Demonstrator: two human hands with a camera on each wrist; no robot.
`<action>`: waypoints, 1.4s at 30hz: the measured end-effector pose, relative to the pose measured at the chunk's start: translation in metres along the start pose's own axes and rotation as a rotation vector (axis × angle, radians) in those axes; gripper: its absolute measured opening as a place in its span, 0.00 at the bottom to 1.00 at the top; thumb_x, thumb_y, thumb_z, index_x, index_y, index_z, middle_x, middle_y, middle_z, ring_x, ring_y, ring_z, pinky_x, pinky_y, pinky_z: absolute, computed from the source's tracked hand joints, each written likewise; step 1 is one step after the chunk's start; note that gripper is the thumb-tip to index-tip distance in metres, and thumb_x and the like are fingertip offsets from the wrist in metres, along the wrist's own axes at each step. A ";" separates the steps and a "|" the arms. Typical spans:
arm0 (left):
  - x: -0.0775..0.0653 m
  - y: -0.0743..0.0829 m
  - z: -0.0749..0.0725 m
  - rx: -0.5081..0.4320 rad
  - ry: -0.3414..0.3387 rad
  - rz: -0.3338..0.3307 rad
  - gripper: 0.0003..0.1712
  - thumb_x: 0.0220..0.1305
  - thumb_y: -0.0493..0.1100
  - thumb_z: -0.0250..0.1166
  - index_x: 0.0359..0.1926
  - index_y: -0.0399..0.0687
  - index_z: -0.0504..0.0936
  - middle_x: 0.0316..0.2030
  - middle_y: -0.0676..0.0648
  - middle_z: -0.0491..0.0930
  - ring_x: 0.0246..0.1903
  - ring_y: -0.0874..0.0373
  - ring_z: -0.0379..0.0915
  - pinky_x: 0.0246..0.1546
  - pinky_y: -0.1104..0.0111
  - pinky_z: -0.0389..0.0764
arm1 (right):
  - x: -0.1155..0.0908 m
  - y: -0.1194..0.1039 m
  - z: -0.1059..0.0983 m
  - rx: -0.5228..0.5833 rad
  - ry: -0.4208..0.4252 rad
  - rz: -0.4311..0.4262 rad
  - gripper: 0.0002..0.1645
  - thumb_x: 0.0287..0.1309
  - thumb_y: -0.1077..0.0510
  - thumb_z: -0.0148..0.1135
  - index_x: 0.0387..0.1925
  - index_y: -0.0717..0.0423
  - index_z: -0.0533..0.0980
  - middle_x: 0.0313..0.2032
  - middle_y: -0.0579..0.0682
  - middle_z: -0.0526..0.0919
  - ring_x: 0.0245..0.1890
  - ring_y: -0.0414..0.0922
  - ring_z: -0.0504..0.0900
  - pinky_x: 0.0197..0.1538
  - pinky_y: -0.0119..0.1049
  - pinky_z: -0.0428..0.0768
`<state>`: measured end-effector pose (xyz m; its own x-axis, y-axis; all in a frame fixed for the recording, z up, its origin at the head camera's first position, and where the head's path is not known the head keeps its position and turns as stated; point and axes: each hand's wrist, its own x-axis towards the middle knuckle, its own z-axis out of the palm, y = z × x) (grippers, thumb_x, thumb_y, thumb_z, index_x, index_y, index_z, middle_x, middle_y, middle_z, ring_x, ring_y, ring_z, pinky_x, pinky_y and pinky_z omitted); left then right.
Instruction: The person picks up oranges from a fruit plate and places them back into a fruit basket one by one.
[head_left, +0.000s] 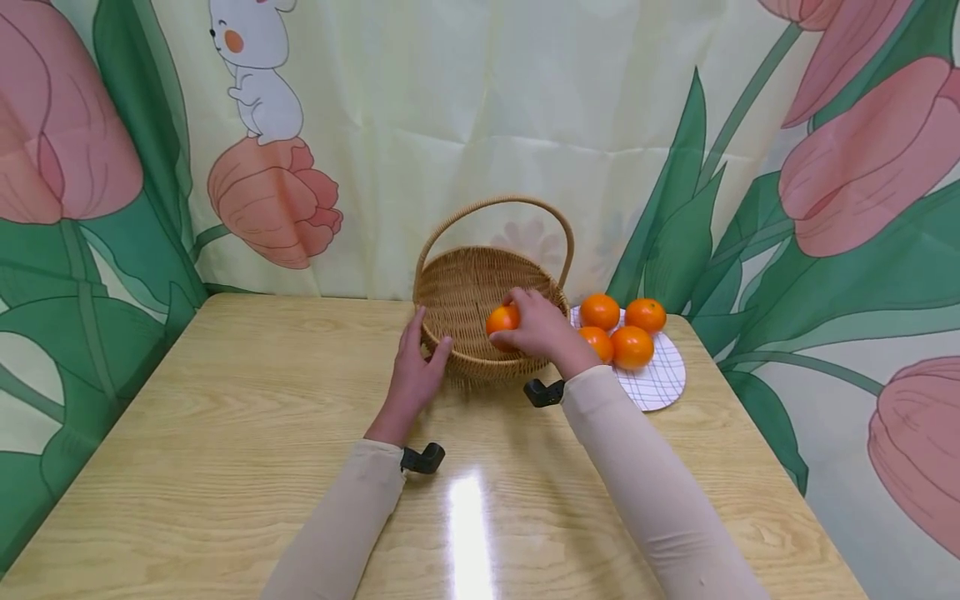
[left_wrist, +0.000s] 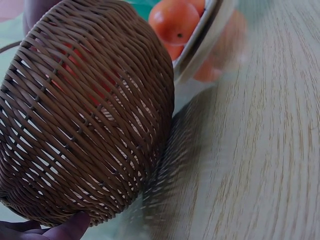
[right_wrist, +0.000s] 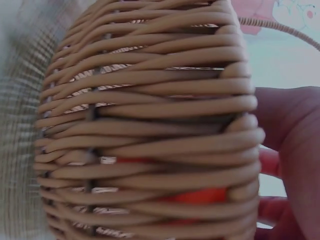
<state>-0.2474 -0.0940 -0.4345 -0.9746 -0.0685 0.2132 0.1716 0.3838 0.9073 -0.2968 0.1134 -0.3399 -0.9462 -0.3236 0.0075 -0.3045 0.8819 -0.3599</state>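
Note:
A wicker basket (head_left: 463, 292) with a tall arched handle stands at the back middle of the table. My left hand (head_left: 415, 377) rests against its left side, fingers nearly straight and thumb by the front rim; in the left wrist view the thumb (left_wrist: 75, 226) touches the weave. Over the basket's mouth, my right hand (head_left: 538, 327) grips an orange (head_left: 501, 319) between thumb and fingers. The right wrist view shows red-orange patches through the woven wall (right_wrist: 150, 107), with part of the hand (right_wrist: 300, 150) beyond the rim.
To the basket's right lies a white plate (head_left: 663, 379) with a blue grid pattern. Several oranges (head_left: 632, 347) sit on it, close to my right forearm. A printed curtain (head_left: 480, 100) hangs directly behind the wooden table (head_left: 247, 400).

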 end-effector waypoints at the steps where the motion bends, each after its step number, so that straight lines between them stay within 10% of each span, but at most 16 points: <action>1: 0.000 0.000 0.000 0.003 -0.002 0.000 0.42 0.69 0.63 0.52 0.77 0.63 0.45 0.76 0.46 0.46 0.74 0.42 0.46 0.68 0.44 0.59 | 0.002 -0.001 0.000 -0.006 -0.013 -0.003 0.35 0.51 0.41 0.70 0.56 0.50 0.69 0.50 0.54 0.73 0.45 0.52 0.75 0.49 0.46 0.77; 20: -0.004 -0.001 0.001 0.005 0.013 -0.009 0.40 0.70 0.62 0.52 0.76 0.73 0.43 0.76 0.46 0.47 0.74 0.42 0.47 0.67 0.44 0.61 | 0.018 -0.003 0.009 -0.104 -0.278 0.008 0.31 0.51 0.45 0.71 0.55 0.48 0.73 0.43 0.49 0.81 0.40 0.48 0.76 0.46 0.41 0.74; 42: -0.003 0.003 0.002 0.022 0.022 -0.001 0.40 0.70 0.60 0.53 0.76 0.66 0.45 0.76 0.44 0.47 0.74 0.41 0.46 0.69 0.42 0.57 | 0.018 -0.004 0.000 -0.124 -0.290 -0.021 0.38 0.59 0.46 0.65 0.68 0.53 0.67 0.62 0.55 0.75 0.61 0.53 0.73 0.66 0.49 0.69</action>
<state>-0.2445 -0.0910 -0.4336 -0.9713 -0.0892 0.2204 0.1670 0.4037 0.8995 -0.3123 0.1036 -0.3384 -0.8742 -0.4108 -0.2590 -0.3517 0.9033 -0.2456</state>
